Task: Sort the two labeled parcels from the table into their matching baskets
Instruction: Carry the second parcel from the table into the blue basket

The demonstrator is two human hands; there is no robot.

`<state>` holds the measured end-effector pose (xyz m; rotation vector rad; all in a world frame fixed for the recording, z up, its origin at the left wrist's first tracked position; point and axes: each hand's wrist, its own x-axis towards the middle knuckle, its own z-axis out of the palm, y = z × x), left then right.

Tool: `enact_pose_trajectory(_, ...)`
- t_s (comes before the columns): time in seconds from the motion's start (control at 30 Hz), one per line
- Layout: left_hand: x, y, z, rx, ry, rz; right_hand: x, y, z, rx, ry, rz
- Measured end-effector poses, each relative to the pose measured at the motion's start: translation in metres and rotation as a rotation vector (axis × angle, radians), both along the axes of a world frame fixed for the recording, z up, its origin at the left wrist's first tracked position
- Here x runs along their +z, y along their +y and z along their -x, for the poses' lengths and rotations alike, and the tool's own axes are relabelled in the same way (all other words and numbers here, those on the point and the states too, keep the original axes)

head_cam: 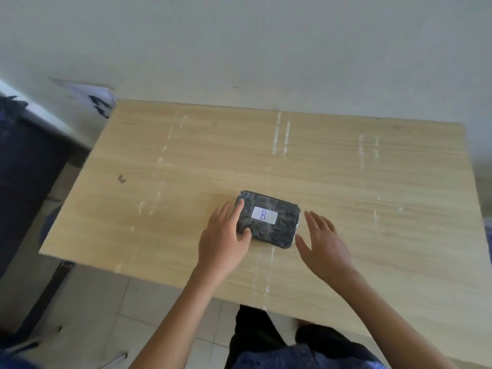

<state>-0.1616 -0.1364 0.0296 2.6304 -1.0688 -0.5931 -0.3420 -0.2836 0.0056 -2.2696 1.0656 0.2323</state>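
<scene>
A small black wrapped parcel (277, 225) with a white label reading "B" lies flat near the middle of the wooden table (346, 182). My left hand (225, 239) rests against the parcel's left end, fingers spread over its edge and thumb touching its near left corner. My right hand (323, 245) hovers just right of the parcel with fingers apart, close to its right end but holding nothing. Only this one parcel is visible. No basket can be clearly made out.
A dark bulky object (24, 182) stands on the floor left of the table. Crumpled white paper (93, 98) lies by the wall beyond the table's far left corner. White scuff streaks mark the tabletop. Tiled floor and my legs show below the near edge.
</scene>
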Motion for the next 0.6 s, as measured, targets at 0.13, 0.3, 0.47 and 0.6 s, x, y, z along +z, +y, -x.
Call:
enact_pose_trajectory(0.13, -0.02, -0.01, -0.041, -0.071, 0.185, 0.109, -0.01, 0.008, -0.022, -0.364, -0.057, -0.218)
enact_pose_trajectory(0.3, -0.051, -0.02, -0.073, -0.129, 0.348, 0.1, -0.03, 0.015, -0.051, -0.613, -0.097, -0.407)
enact_pose_trajectory(0.47, -0.065, -0.026, -0.083, -0.077, 0.531, 0.116, -0.042, 0.027, -0.062, -0.697, -0.115, -0.348)
enact_pose_trajectory(0.6, -0.062, -0.027, -0.081, -0.121, 0.568, 0.098, -0.043, 0.039, -0.059, -0.732, -0.157, -0.313)
